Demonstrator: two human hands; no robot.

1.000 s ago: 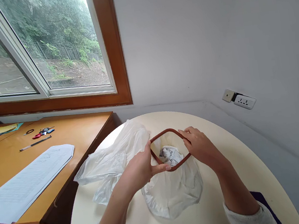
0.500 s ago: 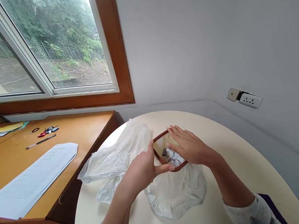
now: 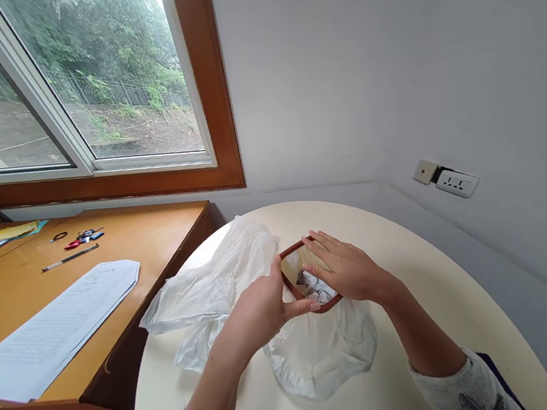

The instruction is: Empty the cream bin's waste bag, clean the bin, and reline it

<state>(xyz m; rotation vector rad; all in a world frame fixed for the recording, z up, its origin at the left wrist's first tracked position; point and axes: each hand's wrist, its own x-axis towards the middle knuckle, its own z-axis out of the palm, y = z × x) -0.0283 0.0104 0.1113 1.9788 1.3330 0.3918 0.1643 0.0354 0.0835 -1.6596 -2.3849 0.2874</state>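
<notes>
A small open bin (image 3: 291,248) with a brown rim and a pale yellowish inside stands on the round table, with crumpled white paper (image 3: 314,287) in it. My left hand (image 3: 261,304) grips its left side, thumb along the near rim and fingers at the left corner. Over the right side of the rim lies my right hand (image 3: 345,266), fingers stretched out and spread, thumb reaching over the opening. A translucent white plastic bag (image 3: 324,360) spreads out below the bin on the near side. More white plastic (image 3: 226,265) lies bunched to the left.
The round cream table (image 3: 449,316) stands against the wall. At left, a wooden desk (image 3: 165,226) holds paper sheets (image 3: 59,334), a pen (image 3: 69,258), keys (image 3: 84,238) and coloured papers (image 3: 2,234). A wall socket (image 3: 457,182) is at right.
My right hand's index finger has shifted slightly left along the far rim, and its thumb has moved a little. The left hand keeps its hold. The view has turned slightly.
</notes>
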